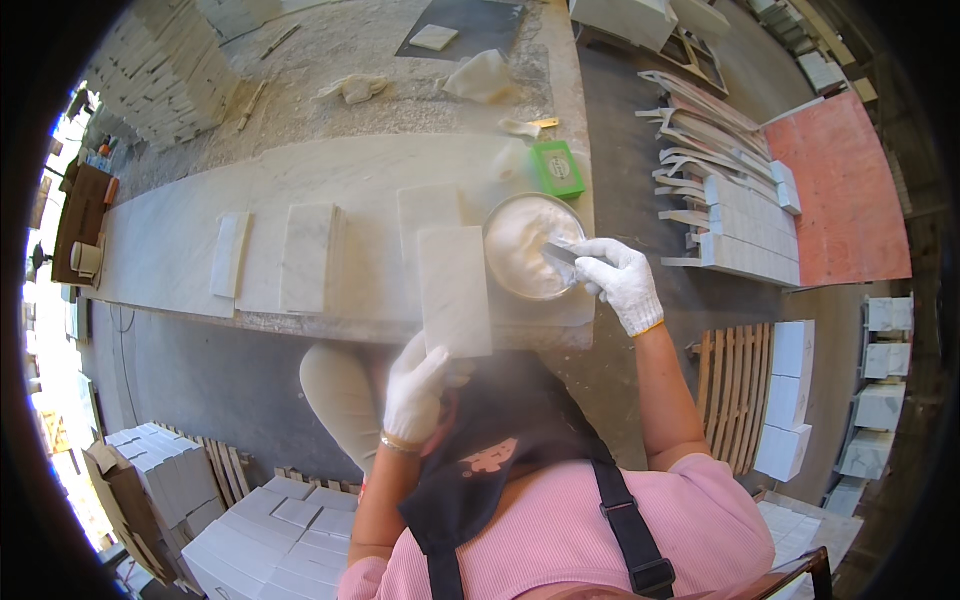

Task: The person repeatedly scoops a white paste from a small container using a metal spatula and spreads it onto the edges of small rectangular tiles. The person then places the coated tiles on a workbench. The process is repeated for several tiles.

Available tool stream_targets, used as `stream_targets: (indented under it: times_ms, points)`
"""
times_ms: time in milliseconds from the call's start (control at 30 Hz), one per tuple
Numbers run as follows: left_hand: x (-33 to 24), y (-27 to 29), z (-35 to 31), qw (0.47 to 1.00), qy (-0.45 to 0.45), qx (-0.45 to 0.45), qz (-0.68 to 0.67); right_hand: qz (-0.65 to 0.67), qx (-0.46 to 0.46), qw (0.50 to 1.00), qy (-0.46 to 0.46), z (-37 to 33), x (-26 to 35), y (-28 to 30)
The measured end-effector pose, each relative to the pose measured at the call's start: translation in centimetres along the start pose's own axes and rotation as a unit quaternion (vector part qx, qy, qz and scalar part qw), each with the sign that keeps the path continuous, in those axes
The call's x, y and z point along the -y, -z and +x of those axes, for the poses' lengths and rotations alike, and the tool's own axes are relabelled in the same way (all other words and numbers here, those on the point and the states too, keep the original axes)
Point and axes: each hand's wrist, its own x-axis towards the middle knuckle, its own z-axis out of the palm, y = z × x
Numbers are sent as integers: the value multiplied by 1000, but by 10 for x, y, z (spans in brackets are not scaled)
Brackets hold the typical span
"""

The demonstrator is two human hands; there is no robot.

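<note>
My left hand, in a white knit glove, grips the lower end of a pale marble tile held up at the table's near edge. My gloved right hand is closed around a putty knife. The blade reaches into a round pan of white paste or powder; which of the two I cannot tell. Another marble tile lies on the slab behind the held one. Left of it are a small stack of tiles and a narrower tile pair.
A green box stands behind the pan on the stone-topped table. Cloths and tall tile stacks are farther back. To the right are strapped white blocks and a wooden pallet; white boxes sit at lower left.
</note>
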Motion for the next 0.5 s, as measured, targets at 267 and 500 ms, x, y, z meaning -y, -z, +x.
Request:
stream_targets:
  times_ms: [267,500]
  points:
    - [-1,0,0,1000,8,-3,1,56,13,998,-19,-1,12,-6]
    - [2,2,-1,1000,8,-3,9,107,13,994,-29,-9,29,-9]
